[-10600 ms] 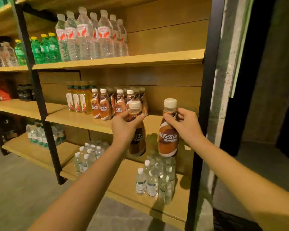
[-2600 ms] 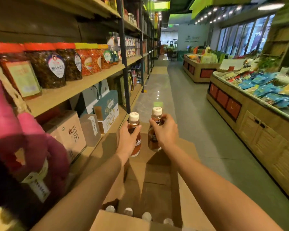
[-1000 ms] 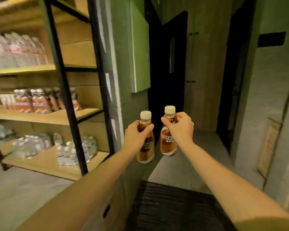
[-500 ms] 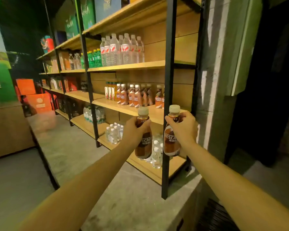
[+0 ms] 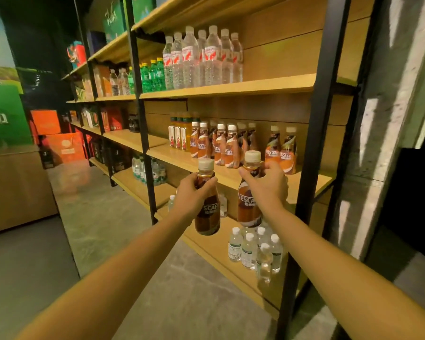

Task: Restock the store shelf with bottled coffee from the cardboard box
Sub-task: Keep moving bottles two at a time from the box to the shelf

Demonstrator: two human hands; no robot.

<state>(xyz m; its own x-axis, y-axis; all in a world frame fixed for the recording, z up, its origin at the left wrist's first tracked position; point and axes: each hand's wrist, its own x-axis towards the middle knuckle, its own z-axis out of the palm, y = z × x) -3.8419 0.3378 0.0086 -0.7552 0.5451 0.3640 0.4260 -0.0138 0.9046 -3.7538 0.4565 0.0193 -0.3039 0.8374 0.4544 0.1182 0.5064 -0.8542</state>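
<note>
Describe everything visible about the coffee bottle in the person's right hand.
The coffee bottle looks like clear plastic filled with dark brown liquid, with a cream screw cap and a brown wrap label bearing white Nescafe lettering and a pale swoosh. It is held upright, slightly tilted, in the air in front of the middle shelf, not resting on anything. The right hand grips its neck and shoulder, fingers wrapped around the upper part. Nothing else touches it.

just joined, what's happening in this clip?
A person is restocking a store shelf. The left hand holds one coffee bottle by its neck, and the right hand holds a second coffee bottle the same way, both raised in front of the middle shelf. Matching coffee bottles on that shelf already stand in rows, with bare board beside them. Neither held bottle is set down yet.
</note>
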